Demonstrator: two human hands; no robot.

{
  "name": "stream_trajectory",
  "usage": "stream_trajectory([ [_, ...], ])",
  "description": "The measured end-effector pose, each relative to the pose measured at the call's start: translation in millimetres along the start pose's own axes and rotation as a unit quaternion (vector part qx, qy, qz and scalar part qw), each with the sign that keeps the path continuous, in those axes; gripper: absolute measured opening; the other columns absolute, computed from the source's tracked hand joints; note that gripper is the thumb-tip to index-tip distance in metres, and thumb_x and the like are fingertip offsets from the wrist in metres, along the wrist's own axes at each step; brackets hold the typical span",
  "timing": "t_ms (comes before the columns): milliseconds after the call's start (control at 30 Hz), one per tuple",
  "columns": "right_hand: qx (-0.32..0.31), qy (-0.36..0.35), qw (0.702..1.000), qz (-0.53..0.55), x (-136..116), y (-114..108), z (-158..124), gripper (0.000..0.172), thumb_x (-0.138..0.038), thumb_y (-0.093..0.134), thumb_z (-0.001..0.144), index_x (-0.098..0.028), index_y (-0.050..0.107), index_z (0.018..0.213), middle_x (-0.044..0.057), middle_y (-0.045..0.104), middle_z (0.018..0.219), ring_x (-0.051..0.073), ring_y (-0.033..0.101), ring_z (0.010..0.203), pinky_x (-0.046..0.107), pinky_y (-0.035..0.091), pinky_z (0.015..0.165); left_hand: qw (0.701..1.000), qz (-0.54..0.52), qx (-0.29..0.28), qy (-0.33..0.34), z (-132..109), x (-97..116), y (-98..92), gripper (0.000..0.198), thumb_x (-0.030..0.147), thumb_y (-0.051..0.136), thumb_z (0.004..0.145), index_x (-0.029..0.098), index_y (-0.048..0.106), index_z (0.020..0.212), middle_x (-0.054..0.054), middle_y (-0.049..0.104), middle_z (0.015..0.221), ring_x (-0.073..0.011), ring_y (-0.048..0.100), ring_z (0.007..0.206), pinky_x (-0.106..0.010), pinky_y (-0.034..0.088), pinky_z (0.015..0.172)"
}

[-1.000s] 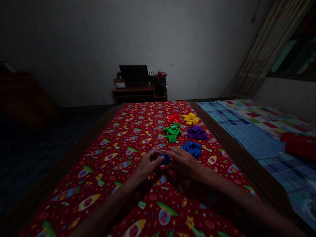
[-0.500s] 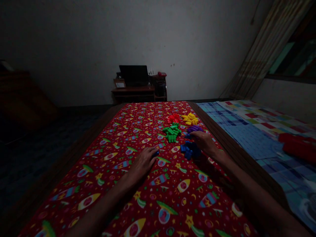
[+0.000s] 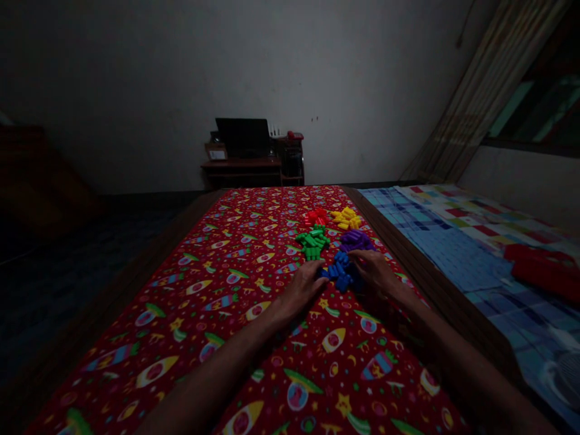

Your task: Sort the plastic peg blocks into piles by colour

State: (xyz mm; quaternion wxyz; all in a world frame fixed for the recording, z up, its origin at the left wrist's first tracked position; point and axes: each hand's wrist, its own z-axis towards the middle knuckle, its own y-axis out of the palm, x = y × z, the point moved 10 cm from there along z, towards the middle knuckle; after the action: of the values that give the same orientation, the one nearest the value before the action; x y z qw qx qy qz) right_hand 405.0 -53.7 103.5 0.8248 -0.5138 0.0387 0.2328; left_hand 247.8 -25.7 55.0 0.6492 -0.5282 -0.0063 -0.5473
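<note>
Blue block pieces: one (image 3: pixel 322 274) is pinched between thumb and fingers of the left hand (image 3: pixel 302 286), at the left edge of a blue pile (image 3: pixel 343 281). The right hand (image 3: pixel 376 270) curls at the pile's right side; its grip cannot be told. Beyond lie green pieces (image 3: pixel 312 240) left, purple pieces (image 3: pixel 356 240) right; farther, red pieces (image 3: pixel 316 216) and yellow pieces (image 3: pixel 348 218), all on a red patterned cloth (image 3: pixel 335 368).

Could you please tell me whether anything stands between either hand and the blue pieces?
Nothing visible does: the left hand and the right hand are at opposite sides of the blue pieces. The purple pieces and green pieces lie beyond, not in between.
</note>
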Motion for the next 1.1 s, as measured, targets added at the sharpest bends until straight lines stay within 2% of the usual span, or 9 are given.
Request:
stream_trajectory([
  [200, 0.033, 0.048, 0.993, 0.102, 17, -2, 9, 0.027, -0.019, 0.051, 0.084, -0.017, 0.074, 0.096, 0.008, 0.075, 0.091, 0.021, 0.07, 0.077, 0.028, 0.053, 0.068, 1.0, 0.0, -0.005, -0.01, 2, 1, -3.2, 0.036, 0.025, 0.063, 0.084, 0.018, 0.058, 0.119, -0.009, 0.066, 0.111, -0.0218, 0.063, 0.099, -0.036, 0.051, 0.086],
  [300, -0.031, 0.024, 0.994, 0.1, 10, 11, 22, 0.029, -0.016, 0.052, 0.082, -0.016, 0.072, 0.103, 0.008, 0.075, 0.094, 0.02, 0.069, 0.078, 0.026, 0.05, 0.067, 0.999, 0.022, -0.011, -0.036, 7, 0, -7.5, 0.035, 0.03, 0.062, 0.085, 0.016, 0.06, 0.117, -0.008, 0.068, 0.099, -0.0206, 0.064, 0.088, -0.032, 0.05, 0.079],
  [433, -0.147, -0.029, 0.989, 0.012, -2, 39, 37, 0.034, -0.01, 0.058, 0.077, -0.015, 0.07, 0.108, 0.011, 0.073, 0.096, 0.021, 0.067, 0.08, 0.025, 0.046, 0.068, 0.997, 0.058, -0.051, -0.026, 13, 2, 2.4, 0.036, 0.031, 0.06, 0.087, 0.016, 0.057, 0.12, -0.006, 0.068, 0.089, -0.0198, 0.064, 0.08, -0.03, 0.049, 0.072],
  [533, -0.178, -0.04, 0.982, -0.049, 1, 54, 44, 0.038, -0.005, 0.056, 0.074, -0.013, 0.069, 0.109, 0.012, 0.072, 0.091, 0.02, 0.065, 0.079, 0.025, 0.044, 0.066, 0.996, 0.067, -0.038, -0.033, 16, -2, 6.2, 0.033, 0.03, 0.062, 0.086, 0.016, 0.059, 0.116, -0.005, 0.067, 0.088, -0.0207, 0.063, 0.083, -0.031, 0.049, 0.075],
  [667, -0.162, -0.068, 0.983, -0.053, 1, 55, 49, 0.033, -0.003, 0.049, 0.075, -0.012, 0.071, 0.098, 0.009, 0.071, 0.078, 0.015, 0.061, 0.066, 0.022, 0.04, 0.059, 0.998, 0.045, -0.008, -0.041, 20, -8, 6.1, 0.024, 0.025, 0.063, 0.084, 0.017, 0.062, 0.107, -0.007, 0.067, 0.096, -0.0219, 0.063, 0.093, -0.033, 0.05, 0.082],
  [767, -0.111, -0.062, 0.991, -0.036, -1, 38, 46, 0.023, -0.01, 0.048, 0.084, -0.013, 0.071, 0.088, 0.007, 0.07, 0.073, 0.014, 0.059, 0.06, 0.022, 0.04, 0.058, 0.999, 0.039, 0.006, -0.025, 19, -7, 4.3, 0.016, 0.023, 0.058, 0.087, 0.016, 0.063, 0.101, -0.008, 0.066, 0.098, -0.0213, 0.062, 0.094, -0.034, 0.05, 0.084],
  [867, -0.032, -0.054, 0.997, -0.032, -6, 10, 32, 0.02, -0.017, 0.05, 0.089, -0.015, 0.07, 0.093, 0.01, 0.072, 0.086, 0.018, 0.065, 0.073, 0.026, 0.047, 0.066, 0.999, 0.04, 0.017, -0.013, 16, -7, 3.8, 0.013, 0.022, 0.056, 0.089, 0.016, 0.063, 0.098, -0.007, 0.064, 0.096, -0.0204, 0.062, 0.093, -0.034, 0.05, 0.084],
  [933, -0.011, -0.078, 0.997, -0.027, -15, 0, 15, 0.021, -0.016, 0.05, 0.09, -0.017, 0.069, 0.099, 0.011, 0.072, 0.095, 0.02, 0.066, 0.084, 0.029, 0.051, 0.074, 0.999, 0.04, 0.028, -0.006, 14, -6, 3.7, 0.013, 0.022, 0.054, 0.09, 0.017, 0.062, 0.099, -0.007, 0.063, 0.096, -0.0199, 0.061, 0.093, -0.034, 0.05, 0.085],
  [1100, -0.009, -0.145, 0.988, -0.056, -31, 3, -21, 0.022, -0.013, 0.049, 0.089, -0.019, 0.068, 0.097, 0.01, 0.071, 0.102, 0.021, 0.066, 0.094, 0.035, 0.054, 0.083, 0.999, 0.03, 0.04, 0.014, 12, -3, 4.2, 0.015, 0.02, 0.05, 0.09, 0.018, 0.06, 0.102, -0.007, 0.061, 0.096, -0.0193, 0.06, 0.092, -0.035, 0.049, 0.085],
])
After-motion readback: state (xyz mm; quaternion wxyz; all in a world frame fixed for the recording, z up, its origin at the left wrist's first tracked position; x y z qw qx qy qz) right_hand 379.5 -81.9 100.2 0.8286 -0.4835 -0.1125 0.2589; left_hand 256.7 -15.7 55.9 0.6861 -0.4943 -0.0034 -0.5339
